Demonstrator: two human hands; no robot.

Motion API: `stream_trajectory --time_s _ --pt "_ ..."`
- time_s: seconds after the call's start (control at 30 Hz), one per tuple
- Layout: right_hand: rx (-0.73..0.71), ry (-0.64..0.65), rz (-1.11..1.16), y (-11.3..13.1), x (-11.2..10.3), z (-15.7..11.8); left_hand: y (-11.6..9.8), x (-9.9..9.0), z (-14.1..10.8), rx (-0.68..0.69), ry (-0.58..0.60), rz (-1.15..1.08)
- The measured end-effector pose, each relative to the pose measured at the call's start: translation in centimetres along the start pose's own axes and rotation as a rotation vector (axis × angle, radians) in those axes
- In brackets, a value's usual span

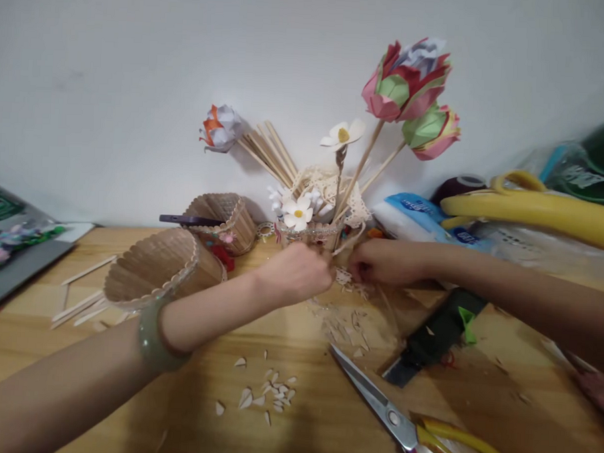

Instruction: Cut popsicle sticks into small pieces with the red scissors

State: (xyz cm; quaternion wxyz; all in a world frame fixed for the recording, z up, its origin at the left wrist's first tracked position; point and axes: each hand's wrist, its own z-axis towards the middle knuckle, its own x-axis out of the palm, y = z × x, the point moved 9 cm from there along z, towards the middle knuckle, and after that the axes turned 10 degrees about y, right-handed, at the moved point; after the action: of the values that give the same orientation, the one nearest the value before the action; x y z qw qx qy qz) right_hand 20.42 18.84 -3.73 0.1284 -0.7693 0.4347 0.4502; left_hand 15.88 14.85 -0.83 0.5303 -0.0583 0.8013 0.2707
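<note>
My left hand (pixel 300 273), a green bangle (pixel 158 337) on its wrist, is closed in a fist at the front of a small decorated pot (pixel 314 235). Opposite it, my right hand (pixel 388 262) has its fingers curled in at the pot's right side. What either hand holds is hidden. A pale cord (pixel 350 240) loops down from the pot between the hands. The pot holds wooden sticks (pixel 272 155), white flowers (pixel 297 213), lace (pixel 324 181) and folded paper flowers (pixel 407 81) on sticks.
Two stick-walled baskets (pixel 150 266) stand at left, a dark phone (pixel 192 220) across the rear one. Open scissors (pixel 394 417) and a dark cutter-like tool (pixel 435 332) lie at front right. Small wood chips (pixel 277 389) are scattered in front. Yellow tape-like rolls (pixel 533 210) and packets (pixel 417 215) crowd the right.
</note>
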Motion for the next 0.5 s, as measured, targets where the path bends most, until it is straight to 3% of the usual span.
stream_trajectory --time_s 0.07,0.2,0.27,0.5 --pt "-0.023 0.031 0.038 0.3 0.2 -0.8 0.3 0.6 -0.1 -0.001 0.047 -0.012" --pt "0.113 -0.165 0.019 -1.3 -1.6 -2.0 0.9 1.0 -0.6 -0.019 0.046 0.016" --pt "0.164 -0.203 -0.005 -1.7 -1.8 -2.0 1.0 1.1 -0.7 -0.024 0.042 0.005" --pt "0.115 -0.088 -0.030 0.1 -0.3 -1.3 1.4 1.2 -0.9 -0.052 0.010 -0.032"
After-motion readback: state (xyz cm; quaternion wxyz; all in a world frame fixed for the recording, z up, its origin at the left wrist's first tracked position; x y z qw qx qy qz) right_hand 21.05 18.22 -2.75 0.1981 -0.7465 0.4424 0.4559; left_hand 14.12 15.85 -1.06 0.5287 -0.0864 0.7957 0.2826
